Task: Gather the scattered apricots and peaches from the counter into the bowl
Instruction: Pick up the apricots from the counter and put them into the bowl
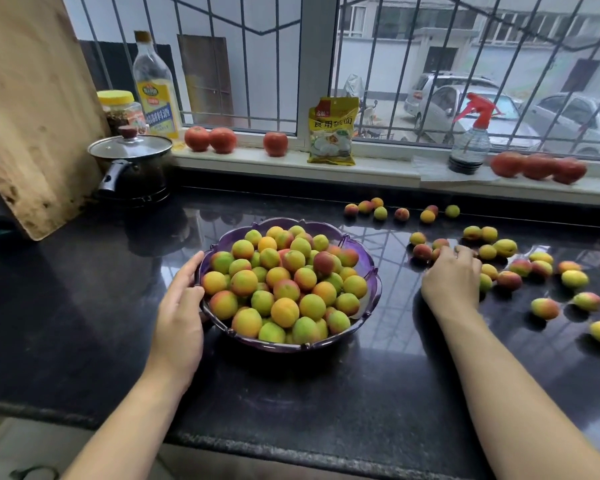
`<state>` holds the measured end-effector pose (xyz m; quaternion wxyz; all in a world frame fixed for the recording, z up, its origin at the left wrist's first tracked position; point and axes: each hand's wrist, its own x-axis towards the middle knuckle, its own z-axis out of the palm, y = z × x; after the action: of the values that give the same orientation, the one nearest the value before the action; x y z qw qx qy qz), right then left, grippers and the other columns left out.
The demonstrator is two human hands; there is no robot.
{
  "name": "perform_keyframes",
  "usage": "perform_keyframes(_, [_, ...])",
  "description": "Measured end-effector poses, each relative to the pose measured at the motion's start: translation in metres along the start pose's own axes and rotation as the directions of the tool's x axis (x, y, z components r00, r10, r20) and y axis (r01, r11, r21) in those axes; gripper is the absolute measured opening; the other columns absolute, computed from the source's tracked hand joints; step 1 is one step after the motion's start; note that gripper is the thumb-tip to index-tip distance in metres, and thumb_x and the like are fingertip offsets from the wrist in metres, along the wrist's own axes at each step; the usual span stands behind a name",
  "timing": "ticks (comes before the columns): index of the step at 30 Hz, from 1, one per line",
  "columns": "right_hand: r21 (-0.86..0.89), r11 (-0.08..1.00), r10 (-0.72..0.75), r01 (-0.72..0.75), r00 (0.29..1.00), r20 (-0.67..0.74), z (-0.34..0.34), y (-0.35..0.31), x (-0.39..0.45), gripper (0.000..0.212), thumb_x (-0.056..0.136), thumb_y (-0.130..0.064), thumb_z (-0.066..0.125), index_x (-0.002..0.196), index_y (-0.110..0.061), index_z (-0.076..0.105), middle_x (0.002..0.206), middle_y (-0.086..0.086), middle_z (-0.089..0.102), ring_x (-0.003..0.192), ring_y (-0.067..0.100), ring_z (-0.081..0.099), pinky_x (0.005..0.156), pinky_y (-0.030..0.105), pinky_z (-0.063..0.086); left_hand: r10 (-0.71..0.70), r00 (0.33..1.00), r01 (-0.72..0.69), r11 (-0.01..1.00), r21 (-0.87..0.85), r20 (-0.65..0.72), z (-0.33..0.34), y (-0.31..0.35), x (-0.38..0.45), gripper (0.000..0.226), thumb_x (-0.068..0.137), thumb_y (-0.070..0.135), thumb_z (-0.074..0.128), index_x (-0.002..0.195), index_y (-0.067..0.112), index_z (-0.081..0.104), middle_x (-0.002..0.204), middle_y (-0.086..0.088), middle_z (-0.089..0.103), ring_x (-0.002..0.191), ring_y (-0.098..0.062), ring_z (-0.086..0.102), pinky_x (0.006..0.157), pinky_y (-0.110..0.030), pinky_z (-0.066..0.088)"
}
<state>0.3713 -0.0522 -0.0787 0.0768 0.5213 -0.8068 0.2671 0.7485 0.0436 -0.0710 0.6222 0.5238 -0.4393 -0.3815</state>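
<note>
A purple scalloped bowl (373,271) heaped with yellow, green and red apricots and peaches sits mid-counter. My left hand (181,317) holds the bowl's left rim, thumb over the edge. My right hand (452,280) lies palm down to the bowl's right, fingers curled over a cluster of loose fruit (423,251); whether any fruit is in its grasp is hidden. Several more fruits (544,308) lie scattered across the right counter, and a row (380,213) sits near the back edge.
Black polished counter (291,393). A lidded black pot (132,168) and a wooden board (32,116) stand at the back left. On the windowsill are an oil bottle (155,88), a jar (118,110), tomatoes (222,140), a yellow packet (331,131) and a spray bottle (470,140).
</note>
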Motion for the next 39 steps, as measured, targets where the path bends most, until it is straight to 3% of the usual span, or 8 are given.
perform_keyframes(9, [-0.04,0.999,0.013,-0.015,0.998,-0.06,0.0,0.001,0.001,0.029,0.094,0.0,0.05,0.123,-0.004,0.053,0.122,0.029,0.053,0.109,0.046,0.049,0.095,0.048,0.042,0.005,1.0,-0.005,1.0,0.016,-0.003,-0.002,0.001,-0.001,0.052,0.088,0.029,0.044,0.135,0.04,0.064,0.139,0.009,0.067,0.131,-0.012,0.062,0.116,-0.049,0.046])
perform_keyframes(12, [0.162,0.986,-0.02,0.037,0.994,-0.107,-0.008,-0.005,-0.001,0.033,0.094,-0.004,0.059,0.126,-0.004,0.055,0.122,0.027,0.056,0.112,0.043,0.051,0.096,0.046,0.043,0.004,1.0,-0.004,1.0,0.03,0.003,-0.002,0.0,-0.001,0.051,0.088,0.031,0.044,0.134,0.043,0.064,0.139,0.01,0.067,0.132,-0.012,0.062,0.116,-0.05,0.047])
perform_keyframes(16, [0.495,0.855,-0.082,0.153,0.983,-0.163,-0.031,-0.021,-0.015,0.039,0.09,-0.009,0.071,0.128,-0.007,0.061,0.119,0.014,0.065,0.109,0.027,0.06,0.092,0.029,0.044,-0.006,1.0,0.006,1.0,0.023,-0.004,-0.002,0.0,0.0,0.056,0.085,0.036,0.047,0.139,0.044,0.062,0.138,0.011,0.067,0.131,-0.012,0.062,0.116,-0.05,0.047])
perform_keyframes(23, [0.799,0.593,-0.239,0.099,0.969,0.057,-0.05,-0.044,-0.036,0.035,0.092,-0.015,0.072,0.126,-0.015,0.065,0.113,0.002,0.071,0.106,0.013,0.068,0.088,0.02,0.055,-0.032,0.998,0.033,0.999,0.021,-0.057,-0.001,-0.002,0.002,0.036,0.075,0.052,0.052,0.106,0.053,0.07,0.119,0.006,0.074,0.119,-0.024,0.067,0.108,-0.062,0.049])
perform_keyframes(27, [0.773,0.595,-0.52,0.219,0.838,0.163,-0.066,-0.064,-0.025,0.035,0.092,-0.01,0.071,0.126,-0.018,0.067,0.114,-0.005,0.071,0.107,0.01,0.067,0.093,0.034,0.058,0.029,1.0,-0.029,0.998,0.05,-0.006,0.002,-0.001,0.008,0.036,0.09,0.032,0.046,0.112,0.039,0.074,0.12,0.009,0.076,0.12,-0.015,0.067,0.109,-0.046,0.05])
perform_keyframes(31, [0.644,0.654,-0.669,0.396,0.701,0.248,-0.071,-0.095,-0.014,0.036,0.093,-0.011,0.069,0.126,-0.025,0.067,0.124,-0.007,0.062,0.113,0.009,0.061,0.089,0.027,0.057,-0.094,0.995,0.097,0.993,-0.071,0.035,0.008,0.011,0.026,0.044,0.102,0.005,0.04,0.116,0.022,0.078,0.117,0.0,0.079,0.118,-0.021,0.071,0.105,-0.043,0.053])
perform_keyframes(35, [0.59,0.663,-0.712,0.461,0.633,0.305,-0.069,-0.103,-0.014,0.036,0.094,-0.012,0.068,0.127,-0.026,0.068,0.123,-0.007,0.063,0.113,0.009,0.058,0.084,0.017,0.049,-0.193,0.981,0.188,0.968,-0.168,-0.016,0.011,0.001,0.032,0.031,0.104,0.015,0.048,0.098,0.013,0.079,0.101,-0.01,0.08,0.112,-0.036,0.071,0.097,-0.048,0.054])
perform_keyframes(39, [0.545,0.678,-0.705,0.493,0.645,0.294,-0.068,-0.103,-0.015,0.039,0.094,-0.01,0.067,0.13,-0.025,0.067,0.123,-0.006,0.062,0.113,0.011,0.057,0.091,0.022,0.05,-0.179,0.983,0.171,0.967,-0.187,-0.029,0.009,-0.004,0.034,0.026,0.092,0.028,0.057,0.092,0.014,0.079,0.099,-0.011,0.079,0.104,-0.031,0.07,0.098,-0.049,0.052])
